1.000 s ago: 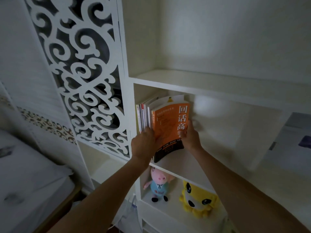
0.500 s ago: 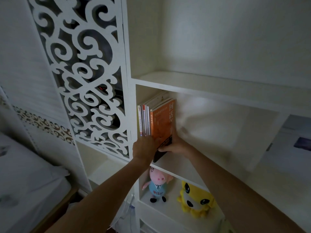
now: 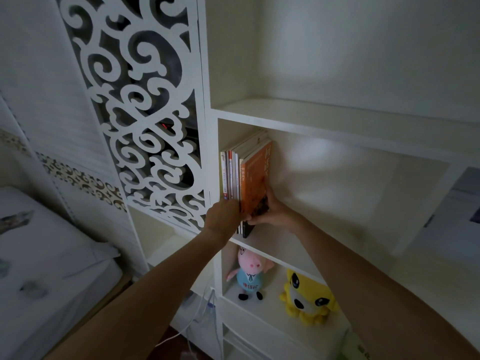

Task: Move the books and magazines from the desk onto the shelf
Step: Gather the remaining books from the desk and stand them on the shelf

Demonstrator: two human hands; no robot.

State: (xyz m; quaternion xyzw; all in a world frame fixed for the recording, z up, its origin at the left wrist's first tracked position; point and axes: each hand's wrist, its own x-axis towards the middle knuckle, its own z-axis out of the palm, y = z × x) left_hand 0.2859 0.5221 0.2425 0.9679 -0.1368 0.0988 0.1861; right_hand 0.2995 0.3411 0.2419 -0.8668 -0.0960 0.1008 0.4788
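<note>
A row of thin books and magazines (image 3: 230, 175) stands upright at the left end of a white shelf (image 3: 283, 245). The outermost is an orange book (image 3: 255, 178) with white characters on its cover. My left hand (image 3: 224, 215) is curled against the spines at the bottom front of the row. My right hand (image 3: 275, 211) lies flat against the orange cover near its lower edge and presses it to the row. The books' lower front corners are hidden behind my hands.
A pink pig plush (image 3: 249, 274) and a yellow plush (image 3: 309, 297) sit in the compartment below. A white scroll-cut panel (image 3: 145, 105) is to the left, a bed (image 3: 46, 268) at lower left. The shelf stretches bare to the right of the books.
The orange book has swung from facing me, cover out, to standing flush against the row. My right hand slid from its far edge down to the lower cover.
</note>
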